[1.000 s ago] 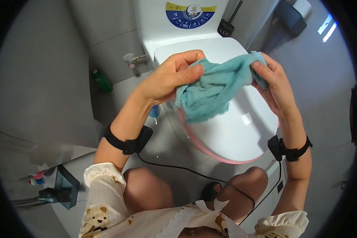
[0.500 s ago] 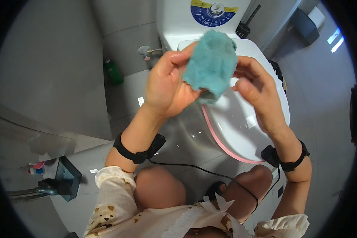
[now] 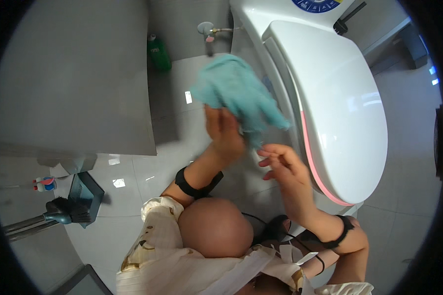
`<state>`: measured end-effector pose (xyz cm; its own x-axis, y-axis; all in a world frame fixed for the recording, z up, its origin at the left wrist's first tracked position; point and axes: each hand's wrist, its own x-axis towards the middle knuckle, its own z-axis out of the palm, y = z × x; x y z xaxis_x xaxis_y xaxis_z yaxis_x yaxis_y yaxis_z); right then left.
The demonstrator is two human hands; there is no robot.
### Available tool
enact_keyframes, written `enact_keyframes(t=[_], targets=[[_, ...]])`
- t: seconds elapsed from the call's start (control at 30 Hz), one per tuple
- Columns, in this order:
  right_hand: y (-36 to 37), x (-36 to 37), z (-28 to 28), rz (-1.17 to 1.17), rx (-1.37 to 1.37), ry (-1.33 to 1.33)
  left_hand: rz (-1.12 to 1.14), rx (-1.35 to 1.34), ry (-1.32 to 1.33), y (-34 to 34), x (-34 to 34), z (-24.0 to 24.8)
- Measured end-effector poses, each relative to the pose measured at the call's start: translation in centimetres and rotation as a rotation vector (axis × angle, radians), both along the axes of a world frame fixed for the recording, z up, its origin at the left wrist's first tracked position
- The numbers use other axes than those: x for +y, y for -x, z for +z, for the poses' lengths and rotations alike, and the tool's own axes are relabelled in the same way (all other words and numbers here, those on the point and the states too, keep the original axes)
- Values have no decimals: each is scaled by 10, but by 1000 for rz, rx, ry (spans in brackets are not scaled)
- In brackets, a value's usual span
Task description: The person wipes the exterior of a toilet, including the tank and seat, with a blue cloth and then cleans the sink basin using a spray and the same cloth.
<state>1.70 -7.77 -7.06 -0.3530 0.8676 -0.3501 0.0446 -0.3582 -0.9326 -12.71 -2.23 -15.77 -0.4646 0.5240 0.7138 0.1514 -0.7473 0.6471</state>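
Observation:
A teal cleaning cloth (image 3: 231, 86) hangs in loose folds over the floor, left of the toilet (image 3: 339, 108). My left hand (image 3: 225, 132) is closed on it from below, its fingertips partly covered by the fabric. Just under the cloth's dangling corner is my right hand (image 3: 288, 177), its fingers slightly bent and apart, holding nothing that I can see. The toilet's white lid is down, and a pink strip (image 3: 315, 164) runs along the near left edge beneath it.
A green bottle (image 3: 159, 53) stands by the wall near a water valve (image 3: 207, 30). Grey cabinet (image 3: 74, 83) at left. A dustpan (image 3: 89, 191) and broom (image 3: 66, 211) are at lower left. A toilet brush (image 3: 343, 24) stands behind the toilet. A black cable (image 3: 293, 238) crosses near my knees.
The cloth and both hands have moved off the toilet lid, leftward and lower, over the floor. My left hand has turned beneath the cloth. The whole view has shifted, with the toilet further right.

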Motion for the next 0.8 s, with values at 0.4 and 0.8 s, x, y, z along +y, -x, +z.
enact_keyframes(t=[0.4,0.8], targets=[[74,126,-206,-326,-666,-909,-310,-770,86,39,-38,-45],[172,145,-191,-313,-272,-747,-782,-1476,257,98,-93,-98]])
